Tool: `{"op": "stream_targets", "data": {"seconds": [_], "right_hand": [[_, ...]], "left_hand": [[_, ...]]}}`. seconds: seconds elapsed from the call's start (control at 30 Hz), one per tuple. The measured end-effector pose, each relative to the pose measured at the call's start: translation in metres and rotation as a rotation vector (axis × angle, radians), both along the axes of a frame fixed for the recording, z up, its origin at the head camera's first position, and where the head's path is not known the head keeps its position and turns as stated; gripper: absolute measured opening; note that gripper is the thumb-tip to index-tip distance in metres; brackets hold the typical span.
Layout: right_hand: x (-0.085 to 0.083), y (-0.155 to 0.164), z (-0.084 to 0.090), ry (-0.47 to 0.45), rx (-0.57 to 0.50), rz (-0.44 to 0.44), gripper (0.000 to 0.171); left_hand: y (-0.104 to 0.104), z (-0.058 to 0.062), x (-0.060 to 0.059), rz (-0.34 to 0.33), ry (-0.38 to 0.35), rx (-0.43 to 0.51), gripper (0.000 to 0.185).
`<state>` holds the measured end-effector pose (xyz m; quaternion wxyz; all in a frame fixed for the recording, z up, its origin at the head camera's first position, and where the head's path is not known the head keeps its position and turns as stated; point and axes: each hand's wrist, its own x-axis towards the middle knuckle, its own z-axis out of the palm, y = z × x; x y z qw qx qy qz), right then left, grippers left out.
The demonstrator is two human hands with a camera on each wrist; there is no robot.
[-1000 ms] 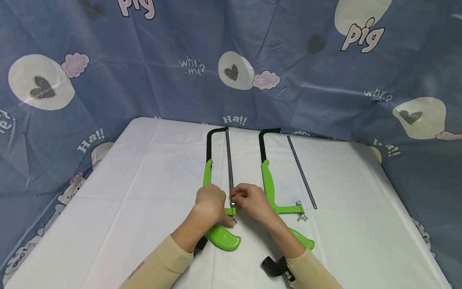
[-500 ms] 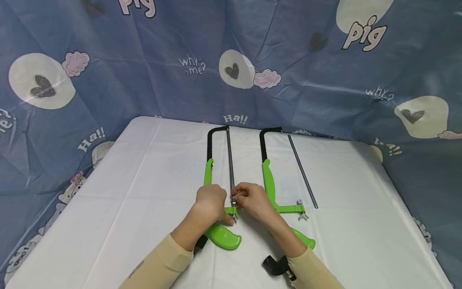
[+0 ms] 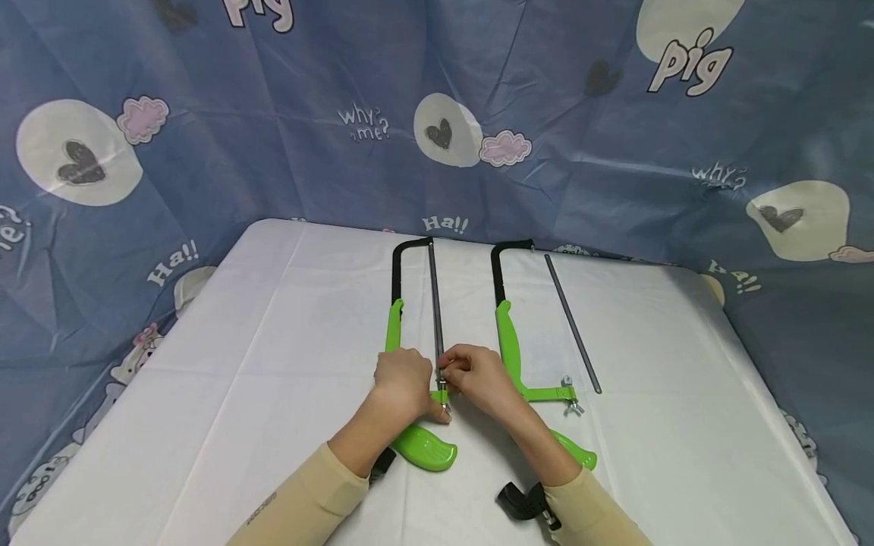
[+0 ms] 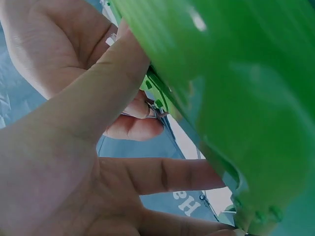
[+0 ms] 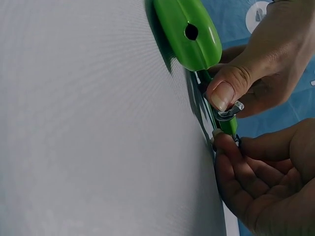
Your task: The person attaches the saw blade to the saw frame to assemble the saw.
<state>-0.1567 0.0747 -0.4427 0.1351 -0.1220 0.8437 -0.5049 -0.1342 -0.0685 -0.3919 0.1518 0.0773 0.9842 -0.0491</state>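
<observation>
A green and black hacksaw frame [image 3: 394, 326] lies on the white table, with a dark hacksaw blade [image 3: 435, 311] along its open side. My left hand [image 3: 404, 383] holds the frame just above its green handle [image 3: 426, 449]. In the right wrist view, that hand's thumb presses on the wing nut [image 5: 229, 113] at the blade's near end. My right hand [image 3: 478, 377] pinches the blade's near end between thumb and finger, beside the green arm of the frame. Those fingertips partly hide the joint between blade and frame.
To the right lies a second hacksaw frame [image 3: 507, 341] with its own wing nut [image 3: 573, 408]. A loose blade [image 3: 573, 326] rests beside it. My right forearm crosses over that frame's handle [image 3: 573, 450]. A patterned blue cloth [image 3: 328, 114] hangs behind the table.
My left hand has shifted slightly to the right, its thumb moving over the wing nut. My right hand stays at the blade's end.
</observation>
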Motion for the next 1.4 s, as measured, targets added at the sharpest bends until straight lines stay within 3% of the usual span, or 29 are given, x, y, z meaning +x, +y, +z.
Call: {"op": "stream_targets", "data": {"seconds": [0.67, 1.17, 1.4], "right_hand": [[0.0, -0.001, 0.004, -0.011, -0.01, -0.004, 0.01], [0.002, -0.002, 0.003, 0.055, 0.055, 0.009, 0.01], [0.003, -0.002, 0.002, 0.052, 0.052, 0.018, 0.011]], "left_hand": [[0.003, 0.001, -0.002, 0.009, -0.006, -0.008, 0.082], [0.001, 0.0, -0.001, 0.001, -0.016, 0.004, 0.081], [-0.009, 0.004, -0.003, -0.022, -0.018, 0.088, 0.058]]}}
